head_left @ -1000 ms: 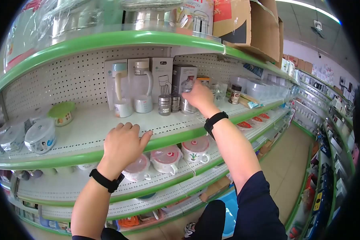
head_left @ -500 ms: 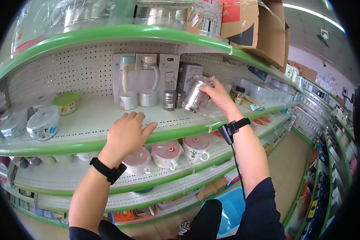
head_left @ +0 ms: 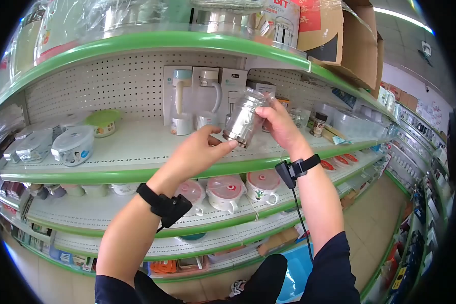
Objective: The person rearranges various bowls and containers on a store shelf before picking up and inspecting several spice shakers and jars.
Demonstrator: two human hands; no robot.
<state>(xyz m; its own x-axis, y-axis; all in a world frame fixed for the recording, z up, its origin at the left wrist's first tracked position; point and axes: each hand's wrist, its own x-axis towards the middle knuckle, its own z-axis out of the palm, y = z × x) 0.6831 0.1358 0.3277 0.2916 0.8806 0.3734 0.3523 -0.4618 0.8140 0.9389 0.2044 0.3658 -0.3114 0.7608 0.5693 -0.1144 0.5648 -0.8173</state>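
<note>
My right hand [head_left: 280, 125] grips a shiny metal canister [head_left: 246, 117] in clear plastic wrap, tilted above the middle shelf. Close to the canister's lower end is my left hand [head_left: 197, 149], its thumb and fingers apart. The thumb tip meets or nearly meets the base; contact is hard to tell. Behind the canister stand two clear jugs, a blue-lidded jug [head_left: 181, 104] and a white-lidded jug [head_left: 207, 96], in front of upright boxes [head_left: 234, 78]. The small metal shakers that stood there earlier are mostly hidden by the canister.
On the left of the shelf [head_left: 137, 147] are lidded containers [head_left: 73, 146] and a green-lidded bowl [head_left: 104, 123]. Lidded cups [head_left: 226, 192] line the shelf below. A cardboard box [head_left: 357, 48] sits on the upper shelf. By my legs is a blue basin [head_left: 296, 271]; the aisle floor [head_left: 365, 228] runs right.
My left hand has risen from the shelf edge and moved right to the canister's base. The right hand still holds the canister, now more in front of the boxes. The view has shifted slightly.
</note>
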